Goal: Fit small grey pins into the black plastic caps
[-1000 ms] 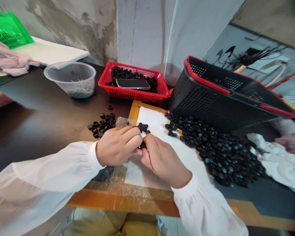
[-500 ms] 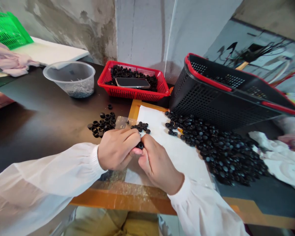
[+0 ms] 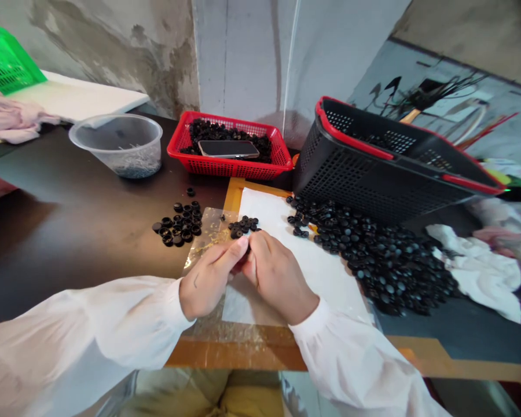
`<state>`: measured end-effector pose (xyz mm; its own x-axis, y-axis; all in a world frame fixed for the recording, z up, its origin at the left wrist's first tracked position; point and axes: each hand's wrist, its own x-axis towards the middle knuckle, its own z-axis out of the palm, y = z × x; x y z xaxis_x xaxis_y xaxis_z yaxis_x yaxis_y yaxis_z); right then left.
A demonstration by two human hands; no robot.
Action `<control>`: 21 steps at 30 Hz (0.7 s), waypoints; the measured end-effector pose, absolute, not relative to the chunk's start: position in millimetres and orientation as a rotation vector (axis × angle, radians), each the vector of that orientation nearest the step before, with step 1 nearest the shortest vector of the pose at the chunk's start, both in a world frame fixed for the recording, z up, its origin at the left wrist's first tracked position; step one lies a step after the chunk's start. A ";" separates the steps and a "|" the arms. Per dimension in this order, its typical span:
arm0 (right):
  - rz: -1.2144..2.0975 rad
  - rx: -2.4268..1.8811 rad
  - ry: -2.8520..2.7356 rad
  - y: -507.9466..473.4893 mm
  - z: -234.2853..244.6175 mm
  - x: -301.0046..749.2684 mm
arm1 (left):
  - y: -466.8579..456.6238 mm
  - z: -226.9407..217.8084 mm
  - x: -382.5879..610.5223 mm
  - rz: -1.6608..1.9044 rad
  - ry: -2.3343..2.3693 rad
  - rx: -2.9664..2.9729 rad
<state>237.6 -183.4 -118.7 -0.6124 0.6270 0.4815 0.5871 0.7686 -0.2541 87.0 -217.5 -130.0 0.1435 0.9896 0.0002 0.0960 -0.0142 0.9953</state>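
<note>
My left hand [image 3: 211, 277] and my right hand [image 3: 282, 277] meet over the white sheet, fingers closed and pressed together. Between their fingertips is a small black round cap, now almost wholly covered by the fingers. Just beyond the hands lies a small cluster of black round parts [image 3: 243, 226], partly on a clear plastic sheet [image 3: 208, 234]. Left of it sit loose black caps [image 3: 180, 223], some with their hollow side up. A large heap of black caps [image 3: 384, 260] spreads to the right of the white paper [image 3: 264, 208].
A clear plastic tub [image 3: 117, 145] holds thin metal pieces. Behind the work, a red basket [image 3: 230, 168] of black parts carries a phone [image 3: 228, 149]. A black basket with red handles [image 3: 351, 179] leans at right, near a crumpled white cloth [image 3: 481, 266].
My left hand has turned so its thumb lies on top against the right fingers. The black cap, visible before, is now mostly covered. The view has shifted slightly.
</note>
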 end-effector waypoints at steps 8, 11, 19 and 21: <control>0.381 -0.896 -2.283 -183.5 -112.4 241.3 | -216.3 -132.2 80.2 1.184 1.047 1.746; 0.378 -0.817 -2.296 -181.7 -109.4 245.7 | -211.6 -133.4 76.6 1.190 0.898 1.769; 0.731 -0.711 -2.084 -171.4 -113.5 254.4 | -191.6 -131.7 62.9 1.215 0.962 2.250; 0.867 -0.643 -2.036 -167.1 -114.7 255.6 | -190.3 -132.7 61.8 1.206 0.994 2.282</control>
<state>255.6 -167.1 -114.7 -0.5395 0.6913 0.4807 0.1322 0.6333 -0.7625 61.8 -190.3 -132.7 0.3838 0.7325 0.5623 0.4123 -0.6808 0.6055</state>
